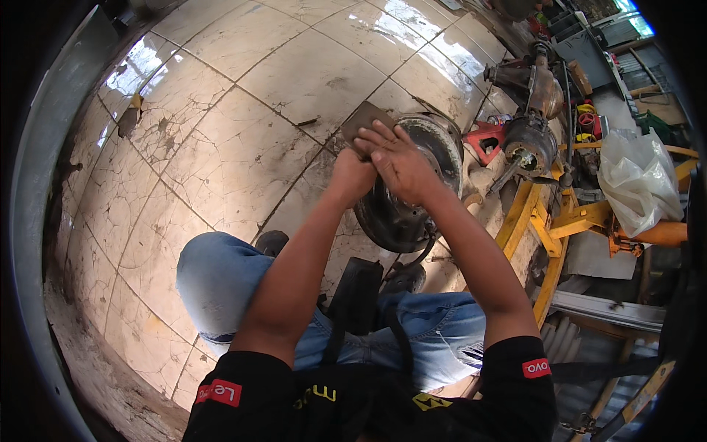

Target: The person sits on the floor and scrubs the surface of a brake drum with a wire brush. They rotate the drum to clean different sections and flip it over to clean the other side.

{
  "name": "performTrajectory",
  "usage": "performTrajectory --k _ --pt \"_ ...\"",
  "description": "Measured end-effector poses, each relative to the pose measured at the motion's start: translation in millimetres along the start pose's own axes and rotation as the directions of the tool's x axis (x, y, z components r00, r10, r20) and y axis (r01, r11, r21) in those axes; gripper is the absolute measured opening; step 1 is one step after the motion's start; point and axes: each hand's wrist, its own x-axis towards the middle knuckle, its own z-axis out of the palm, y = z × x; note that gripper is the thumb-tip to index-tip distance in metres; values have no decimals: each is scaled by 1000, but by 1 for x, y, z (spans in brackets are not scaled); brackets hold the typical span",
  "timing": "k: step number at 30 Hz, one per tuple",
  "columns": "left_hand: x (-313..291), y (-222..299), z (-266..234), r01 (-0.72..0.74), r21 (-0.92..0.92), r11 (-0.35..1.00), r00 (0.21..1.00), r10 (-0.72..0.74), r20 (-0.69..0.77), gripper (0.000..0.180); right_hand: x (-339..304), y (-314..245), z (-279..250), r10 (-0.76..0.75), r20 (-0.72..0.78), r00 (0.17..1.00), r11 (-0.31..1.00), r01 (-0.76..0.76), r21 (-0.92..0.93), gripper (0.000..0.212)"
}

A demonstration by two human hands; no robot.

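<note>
My left hand (352, 175) is closed at the near edge of a flat, brown rectangular piece (364, 120); its exact kind is not clear. Across the top of that piece and beside the left knuckles lies my right hand (398, 163), its fingers stretched out. Both hands are together over the left side of a round, dark metal wheel rim (394, 225), worn and dirty, which rests on the floor between my feet. The right hand and forearm hide part of the rim. My left fingertips are hidden.
Cracked tiles (243, 140) cover the floor. To the right are a red stand (484, 141), a rusty axle housing (543, 96), a yellow metal frame (521, 219) and a clear plastic bag (639, 180). A dark bag (356, 293) hangs between my knees.
</note>
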Motion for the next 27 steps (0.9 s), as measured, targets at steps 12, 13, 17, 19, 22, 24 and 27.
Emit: performTrajectory --k 12,13,17,19,22,24,27 --pt "4 0 9 92 36 995 996 -92 5 26 22 24 -7 66 -129 990 996 -57 66 42" --pt "4 0 9 102 27 994 995 -102 4 26 19 17 -2 40 -151 988 999 -38 17 42" --pt "8 -10 4 76 56 996 997 -77 13 27 29 21 -11 8 -72 997 993 0 119 43" --pt "2 4 16 30 -29 999 999 -30 -13 25 23 22 -13 109 -63 992 988 -101 118 44" --pt "5 -2 0 39 123 992 998 -33 -51 29 18 3 2 -25 -91 996 992 36 120 45" --pt "3 -2 1 33 200 979 996 -17 -82 31 21 20 -3 46 -145 988 994 -30 107 45" --pt "1 -6 5 40 260 965 989 -1 -148 32 19 32 -9 205 -155 966 978 -196 70 47"
